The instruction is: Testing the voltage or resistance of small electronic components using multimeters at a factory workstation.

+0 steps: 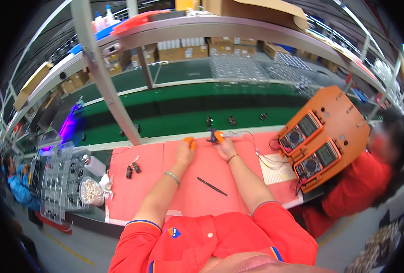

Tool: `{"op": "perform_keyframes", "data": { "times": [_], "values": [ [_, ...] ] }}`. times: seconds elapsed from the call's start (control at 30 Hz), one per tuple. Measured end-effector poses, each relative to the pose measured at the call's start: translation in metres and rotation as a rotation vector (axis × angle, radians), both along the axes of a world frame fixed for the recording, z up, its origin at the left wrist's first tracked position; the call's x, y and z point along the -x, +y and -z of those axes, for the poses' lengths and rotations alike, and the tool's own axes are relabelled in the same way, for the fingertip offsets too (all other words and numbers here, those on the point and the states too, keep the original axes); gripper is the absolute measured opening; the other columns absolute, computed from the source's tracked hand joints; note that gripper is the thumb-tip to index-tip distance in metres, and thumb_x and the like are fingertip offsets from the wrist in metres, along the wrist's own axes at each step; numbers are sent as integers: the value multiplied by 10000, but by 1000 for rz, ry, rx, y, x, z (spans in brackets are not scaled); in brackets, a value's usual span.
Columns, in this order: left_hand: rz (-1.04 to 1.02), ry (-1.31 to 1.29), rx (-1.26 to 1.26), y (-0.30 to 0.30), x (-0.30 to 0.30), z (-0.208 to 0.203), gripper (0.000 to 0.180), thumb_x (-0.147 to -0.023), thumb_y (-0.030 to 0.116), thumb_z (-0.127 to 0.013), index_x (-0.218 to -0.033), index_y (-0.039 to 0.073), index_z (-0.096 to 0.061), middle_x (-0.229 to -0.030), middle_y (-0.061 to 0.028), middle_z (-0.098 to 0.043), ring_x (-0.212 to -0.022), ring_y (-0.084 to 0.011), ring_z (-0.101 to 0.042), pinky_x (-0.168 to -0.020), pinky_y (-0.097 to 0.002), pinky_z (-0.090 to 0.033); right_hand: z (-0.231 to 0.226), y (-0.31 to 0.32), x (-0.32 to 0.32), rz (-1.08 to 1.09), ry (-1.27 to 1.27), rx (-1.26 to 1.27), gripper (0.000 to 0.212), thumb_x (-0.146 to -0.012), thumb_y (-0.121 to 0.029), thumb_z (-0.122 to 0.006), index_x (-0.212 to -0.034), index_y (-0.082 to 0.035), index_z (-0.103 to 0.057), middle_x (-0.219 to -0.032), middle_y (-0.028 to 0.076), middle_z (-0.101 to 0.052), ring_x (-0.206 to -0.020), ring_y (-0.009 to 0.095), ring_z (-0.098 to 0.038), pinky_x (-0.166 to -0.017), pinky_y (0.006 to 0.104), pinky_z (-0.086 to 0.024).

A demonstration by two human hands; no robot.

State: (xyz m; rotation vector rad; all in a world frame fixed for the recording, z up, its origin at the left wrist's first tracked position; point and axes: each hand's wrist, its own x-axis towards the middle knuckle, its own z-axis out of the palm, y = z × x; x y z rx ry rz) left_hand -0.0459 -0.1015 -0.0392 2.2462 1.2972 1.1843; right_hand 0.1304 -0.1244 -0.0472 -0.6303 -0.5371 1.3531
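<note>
My right hand (226,149), with orange fingertip covers, is closed round a small black device (212,136) above the far edge of the pink mat. Beside that hand, a pale slim tool (231,134) with a thin wire lies close to the fingers; whether they touch it is unclear. To the left, my left hand (185,152) has its covered fingers curled together, apart from the device. Anything between them is hidden. Between my forearms rests a thin black tool (213,187), like tweezers. Two small black parts (132,170) sit on the mat's left side.
Two orange-framed multimeters (310,148) stand on a tilted brown board at right, close to a co-worker in red (363,184). Beyond the mat, a green conveyor (179,116) carries small black devices. At left are a tub of cotton swabs (91,191), a bottle (93,164) and clear trays (59,182).
</note>
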Motion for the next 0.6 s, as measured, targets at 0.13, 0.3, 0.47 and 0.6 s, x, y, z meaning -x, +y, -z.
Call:
{"op": "perform_keyframes", "data": {
  "times": [0.13, 0.3, 0.47, 0.6],
  "values": [
    [10, -14, -62, 6, 0, 4, 182, -753, 110, -523, -915, 31, -551, -875, -171, -552, -811, -329, -520, -719, -380, -427, -6, -2, 0, -46, -12, -37, 175, -820, -127, -505, -977, -50, -506, -870, 29, -527, -807, 125, -509, -759, 308, -427],
    [21, 7, -82, 7, 3, 6, 154, -754, 112, -523, -878, 30, -561, -848, -168, -553, -797, -327, -521, -701, -382, -428, -8, -4, 2, -50, -3, -47, 174, -820, -124, -504, -975, -45, -505, -868, 33, -526, -805, 121, -508, -755, 287, -425],
    [2, -4, 35, 5, 3, 3, 148, -781, 136, -503, -825, 8, -563, -798, -177, -553, -742, -329, -521, -637, -379, -416, -10, -5, 1, -58, 33, -48, 180, -828, -136, -499, -970, -27, -517, -815, 23, -533, -748, 106, -516, -688, 259, -437],
    [-30, 5, 58, 5, 4, 1, 163, -800, 152, -489, -786, 5, -560, -740, -173, -546, -692, -321, -515, -598, -374, -402, -14, -8, 1, -84, 39, -38, 177, -834, -137, -487, -974, -33, -512, -823, 26, -527, -764, 105, -508, -692, 246, -424]
  ]
}}
